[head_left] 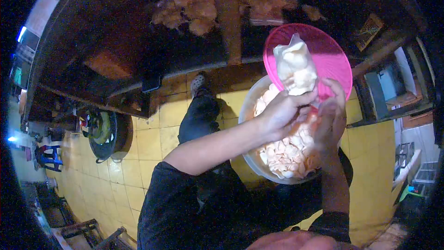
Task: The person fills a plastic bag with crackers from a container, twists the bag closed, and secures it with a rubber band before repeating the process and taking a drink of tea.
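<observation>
My left hand (pixel 284 115) is closed around the gathered lower end of a clear plastic bag (pixel 296 67) filled with pale crackers. The bag stands up from my fingers, its corners pointing away from me. Beside it, my right hand (pixel 332 115) is partly smeared by motion, with curled fingers close to the bag's gathered end; what they grip is hidden. Below both hands, a whitish plastic tub (pixel 246 111) holds many loose crackers (pixel 289 153). Behind the bag, a pink plastic basket (pixel 330 51) leans over the tub's far side.
A dark wooden table (pixel 185 60) spans the far side, with heaps of bagged crackers (pixel 194 9) on it. A black basin (pixel 121 134) sits on the yellow tiled floor (pixel 143 157) at left. A blue stool (pixel 52 157) stands farther left, and a wooden frame (pixel 384 88) at right.
</observation>
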Action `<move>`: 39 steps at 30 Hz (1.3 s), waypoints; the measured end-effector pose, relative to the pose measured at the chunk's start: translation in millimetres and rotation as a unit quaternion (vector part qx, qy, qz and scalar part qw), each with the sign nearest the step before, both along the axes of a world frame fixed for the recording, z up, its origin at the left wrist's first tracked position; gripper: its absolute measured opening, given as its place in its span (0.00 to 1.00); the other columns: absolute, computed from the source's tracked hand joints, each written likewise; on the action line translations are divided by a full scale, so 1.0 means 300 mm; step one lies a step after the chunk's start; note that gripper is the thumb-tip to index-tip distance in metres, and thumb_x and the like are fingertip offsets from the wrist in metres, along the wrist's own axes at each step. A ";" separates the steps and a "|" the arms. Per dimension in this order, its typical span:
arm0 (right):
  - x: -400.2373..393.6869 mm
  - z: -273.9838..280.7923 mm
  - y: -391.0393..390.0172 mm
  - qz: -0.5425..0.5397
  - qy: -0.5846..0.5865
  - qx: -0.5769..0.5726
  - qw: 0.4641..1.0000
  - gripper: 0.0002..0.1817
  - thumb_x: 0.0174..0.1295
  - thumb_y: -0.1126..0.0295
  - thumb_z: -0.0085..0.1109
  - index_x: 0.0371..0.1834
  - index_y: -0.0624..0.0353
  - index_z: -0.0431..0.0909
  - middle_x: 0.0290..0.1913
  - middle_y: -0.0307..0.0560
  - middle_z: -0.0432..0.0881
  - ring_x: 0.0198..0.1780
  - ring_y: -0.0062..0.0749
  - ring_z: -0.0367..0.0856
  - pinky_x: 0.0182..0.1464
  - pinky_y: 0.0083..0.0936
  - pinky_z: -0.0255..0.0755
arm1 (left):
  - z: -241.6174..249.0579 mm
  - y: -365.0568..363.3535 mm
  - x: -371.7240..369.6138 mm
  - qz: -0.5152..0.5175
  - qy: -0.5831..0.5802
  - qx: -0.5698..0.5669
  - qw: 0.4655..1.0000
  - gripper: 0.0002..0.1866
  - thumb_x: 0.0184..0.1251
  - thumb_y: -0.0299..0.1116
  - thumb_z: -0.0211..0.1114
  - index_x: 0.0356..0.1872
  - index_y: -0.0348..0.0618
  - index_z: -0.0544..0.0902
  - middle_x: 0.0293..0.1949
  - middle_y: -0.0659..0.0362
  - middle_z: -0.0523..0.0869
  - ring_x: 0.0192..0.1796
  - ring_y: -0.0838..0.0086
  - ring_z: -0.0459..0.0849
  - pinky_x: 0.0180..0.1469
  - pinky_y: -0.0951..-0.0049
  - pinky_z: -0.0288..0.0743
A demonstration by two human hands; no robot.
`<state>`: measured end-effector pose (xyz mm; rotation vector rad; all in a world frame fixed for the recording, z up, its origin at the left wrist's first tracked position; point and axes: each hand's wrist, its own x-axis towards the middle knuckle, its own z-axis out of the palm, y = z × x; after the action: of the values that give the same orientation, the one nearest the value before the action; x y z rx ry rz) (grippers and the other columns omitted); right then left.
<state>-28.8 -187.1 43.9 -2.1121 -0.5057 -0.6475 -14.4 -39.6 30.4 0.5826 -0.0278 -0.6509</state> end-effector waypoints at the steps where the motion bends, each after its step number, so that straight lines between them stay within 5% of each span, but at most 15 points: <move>1: -0.004 0.007 0.000 -0.010 0.176 0.119 0.977 0.24 0.76 0.50 0.38 0.31 0.57 0.71 0.33 0.42 0.74 0.39 0.27 0.73 0.45 0.26 0.67 | -0.006 0.003 0.001 -0.002 -0.002 -0.001 1.000 0.07 0.74 0.40 0.61 0.42 0.52 0.77 0.26 0.70 0.75 0.26 0.85 0.71 0.28 0.82 0.64; 2: 0.007 -0.008 0.024 -0.025 0.152 0.178 0.972 0.24 0.78 0.50 0.38 0.32 0.56 0.71 0.23 0.31 0.60 0.26 0.16 0.58 0.32 0.19 0.55 | -0.010 0.003 0.001 -0.006 -0.017 0.013 1.000 0.06 0.74 0.40 0.61 0.41 0.52 0.76 0.24 0.71 0.72 0.24 0.85 0.69 0.26 0.82 0.62; 6: 0.044 -0.099 -0.029 -0.019 0.138 0.221 0.965 0.23 0.78 0.49 0.38 0.34 0.57 0.71 0.21 0.31 0.62 0.24 0.16 0.59 0.30 0.18 0.54 | -0.007 0.017 -0.003 -0.047 -0.006 -0.035 0.998 0.07 0.75 0.38 0.59 0.38 0.49 0.75 0.20 0.70 0.66 0.21 0.85 0.64 0.24 0.81 0.59; 13: 0.024 -0.039 -0.035 0.279 0.308 0.406 0.814 0.16 0.73 0.56 0.53 0.35 0.58 0.73 0.24 0.32 0.69 0.27 0.19 0.68 0.30 0.20 0.62 | 0.005 0.052 0.009 -0.027 0.041 -0.098 0.994 0.08 0.77 0.34 0.54 0.38 0.43 0.75 0.20 0.66 0.70 0.21 0.82 0.67 0.24 0.81 0.61; 17: 0.046 -0.042 -0.064 0.111 0.254 0.308 0.910 0.13 0.73 0.60 0.52 0.37 0.58 0.76 0.26 0.38 0.76 0.33 0.30 0.77 0.39 0.26 0.69 | 0.091 0.042 -0.031 0.057 0.002 -0.002 0.998 0.10 0.79 0.36 0.51 0.39 0.42 0.74 0.27 0.62 0.77 0.29 0.83 0.75 0.22 0.81 0.63; 18: 0.050 -0.018 -0.072 0.072 0.076 0.124 0.987 0.11 0.72 0.62 0.51 0.38 0.57 0.77 0.31 0.41 0.79 0.39 0.37 0.80 0.45 0.31 0.71 | 0.072 0.043 -0.022 0.045 0.004 0.005 0.999 0.12 0.80 0.38 0.49 0.42 0.42 0.75 0.26 0.61 0.79 0.26 0.82 0.76 0.22 0.82 0.64; 20: 0.037 0.006 -0.089 0.003 -0.188 -0.196 0.962 0.05 0.64 0.68 0.55 0.39 0.56 0.78 0.49 0.46 0.82 0.55 0.52 0.80 0.59 0.46 0.70 | -0.002 0.089 0.003 -0.015 -0.049 0.034 0.998 0.12 0.80 0.39 0.50 0.42 0.42 0.76 0.25 0.61 0.79 0.23 0.81 0.76 0.23 0.83 0.65; 23: 0.042 0.023 -0.071 0.117 -0.244 -0.238 0.933 0.07 0.56 0.71 0.60 0.38 0.55 0.78 0.57 0.46 0.79 0.56 0.48 0.79 0.58 0.49 0.70 | -0.016 0.103 0.007 -0.078 -0.129 0.193 0.969 0.14 0.80 0.39 0.51 0.37 0.43 0.80 0.19 0.62 0.77 0.16 0.78 0.73 0.22 0.82 0.65; 26: 0.025 -0.020 -0.042 0.094 -0.096 -0.215 0.967 0.08 0.52 0.73 0.63 0.36 0.52 0.80 0.47 0.42 0.84 0.53 0.45 0.81 0.61 0.47 0.69 | -0.050 0.119 0.017 -0.010 -0.430 0.450 0.783 0.15 0.75 0.38 0.53 0.35 0.37 0.80 0.19 0.55 0.80 0.20 0.66 0.78 0.28 0.60 0.74; 27: 0.009 -0.025 -0.031 0.061 -0.040 -0.186 0.980 0.08 0.51 0.72 0.63 0.36 0.52 0.80 0.43 0.41 0.85 0.51 0.44 0.81 0.62 0.46 0.68 | -0.041 0.116 0.003 -0.016 -0.430 0.449 0.783 0.15 0.75 0.38 0.53 0.35 0.37 0.80 0.19 0.55 0.80 0.20 0.66 0.78 0.28 0.60 0.74; 29: 0.001 0.006 -0.018 0.051 -0.044 -0.175 0.982 0.07 0.52 0.72 0.63 0.35 0.52 0.81 0.40 0.41 0.85 0.49 0.43 0.82 0.62 0.46 0.68 | -0.009 0.108 -0.021 0.102 -0.542 0.588 0.591 0.09 0.69 0.34 0.57 0.36 0.37 0.79 0.21 0.50 0.79 0.25 0.56 0.81 0.35 0.53 0.75; 32: 0.001 0.018 -0.012 0.036 -0.021 -0.161 0.986 0.06 0.53 0.71 0.63 0.34 0.53 0.82 0.36 0.43 0.86 0.44 0.42 0.82 0.60 0.45 0.68 | 0.047 0.132 -0.013 0.111 -0.637 0.610 0.459 0.06 0.67 0.30 0.58 0.38 0.39 0.79 0.27 0.48 0.80 0.30 0.50 0.80 0.32 0.62 0.75; 35: 0.025 0.008 -0.009 0.018 0.005 -0.119 0.993 0.04 0.56 0.71 0.62 0.33 0.57 0.83 0.34 0.46 0.86 0.41 0.43 0.83 0.57 0.45 0.69 | 0.084 0.132 0.010 0.159 -0.682 0.581 0.416 0.06 0.63 0.30 0.62 0.37 0.40 0.80 0.30 0.50 0.80 0.34 0.53 0.81 0.36 0.61 0.75; 37: 0.031 0.012 -0.011 0.008 0.002 -0.087 0.996 0.04 0.58 0.70 0.62 0.32 0.59 0.83 0.34 0.47 0.85 0.40 0.44 0.83 0.56 0.44 0.70 | 0.062 0.124 0.014 0.190 -0.679 0.559 0.436 0.05 0.64 0.31 0.64 0.36 0.41 0.80 0.32 0.52 0.79 0.34 0.58 0.81 0.34 0.64 0.73; 39: 0.026 0.028 -0.012 0.036 0.044 -0.002 0.998 0.06 0.59 0.70 0.63 0.31 0.62 0.83 0.33 0.48 0.85 0.39 0.43 0.83 0.53 0.37 0.73 | 0.058 0.121 0.018 0.179 -0.619 0.477 0.598 0.06 0.64 0.31 0.67 0.33 0.41 0.79 0.29 0.57 0.76 0.30 0.68 0.77 0.33 0.70 0.69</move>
<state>-21.0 -190.8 52.3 -2.1064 -0.5314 -0.5099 -9.1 -3.3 47.7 1.9700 -0.9072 0.3489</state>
